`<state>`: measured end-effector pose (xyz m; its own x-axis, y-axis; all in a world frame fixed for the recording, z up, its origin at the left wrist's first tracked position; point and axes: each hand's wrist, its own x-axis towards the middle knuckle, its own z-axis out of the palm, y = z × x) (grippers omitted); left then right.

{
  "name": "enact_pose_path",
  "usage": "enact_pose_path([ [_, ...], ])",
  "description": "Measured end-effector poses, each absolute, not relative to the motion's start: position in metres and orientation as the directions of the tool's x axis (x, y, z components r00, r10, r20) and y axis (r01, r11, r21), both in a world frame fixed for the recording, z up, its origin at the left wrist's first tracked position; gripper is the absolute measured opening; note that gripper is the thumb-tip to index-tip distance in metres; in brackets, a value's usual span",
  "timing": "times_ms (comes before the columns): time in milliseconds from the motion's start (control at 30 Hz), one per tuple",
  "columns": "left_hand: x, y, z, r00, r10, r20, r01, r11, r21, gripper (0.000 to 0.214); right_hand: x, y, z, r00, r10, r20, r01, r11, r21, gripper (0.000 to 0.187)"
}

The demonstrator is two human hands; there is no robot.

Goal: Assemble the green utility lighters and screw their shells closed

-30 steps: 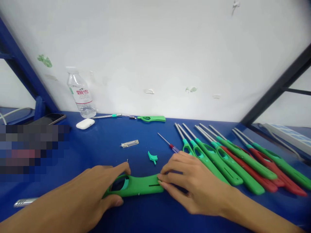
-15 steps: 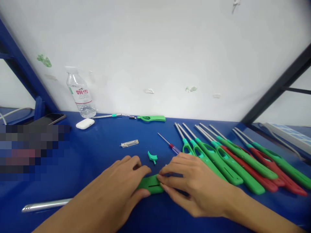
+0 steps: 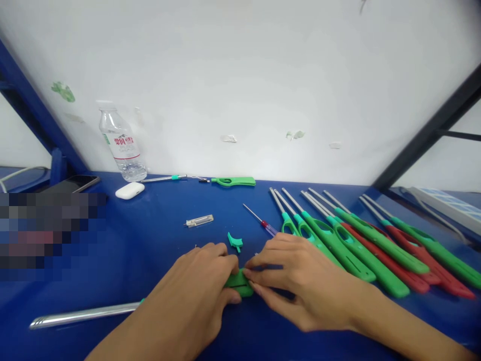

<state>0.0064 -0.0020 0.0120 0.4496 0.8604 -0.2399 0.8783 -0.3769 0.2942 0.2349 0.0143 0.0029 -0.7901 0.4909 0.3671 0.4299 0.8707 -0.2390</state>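
My left hand (image 3: 193, 296) grips the green handle of a long-necked gas lighter (image 3: 240, 285) low in the middle of the view, hiding most of it. A silver metal tube (image 3: 86, 315) comes out to the left from behind that hand, a bit of teal at its end. At the handle's right end, the closed fingertips of my right hand (image 3: 300, 281) pinch its edge. Just beyond lies a loose teal trigger (image 3: 235, 242). Farther off are a small clear fuel tank (image 3: 200, 220) and a screwdriver (image 3: 267, 227) with a red and purple handle.
Several green and red gas lighters (image 3: 349, 250) lie side by side on the right of the blue table (image 3: 150, 225). Along the wall are a water bottle (image 3: 122, 145), a white earbud case (image 3: 130, 190), a thin metal rod (image 3: 161, 178) and a green handle shell (image 3: 235, 181). A phone (image 3: 84, 183) lies left.
My left hand has slid right along the lighter handle, closer to my right hand. Less of the handle shows between them, and more of the metal tube is uncovered.
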Motion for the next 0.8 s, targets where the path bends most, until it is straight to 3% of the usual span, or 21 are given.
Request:
enact_pose_path([
  [300,0.017,-0.004,0.015,0.398,0.873,-0.281,0.915,-0.356,0.191,0.025,0.238,0.015,0.006,-0.823,0.488,0.291,0.445,0.872,-0.205,0.024],
  [567,0.016,-0.004,0.012,0.406,0.872,-0.274,0.912,-0.365,0.187,0.027,0.237,0.013,0.006,-0.825,0.507,0.249,0.462,0.859,-0.22,0.023],
  [700,0.013,-0.004,0.011,0.418,0.867,-0.27,0.905,-0.374,0.203,0.027,0.239,0.017,0.009,-0.78,0.54,0.317,0.49,0.841,-0.229,0.023],
  [800,0.012,-0.003,0.011,0.415,0.871,-0.263,0.905,-0.367,0.215,0.029,0.246,0.026,0.011,-0.624,0.663,0.414,0.673,0.725,-0.146,0.026],
])
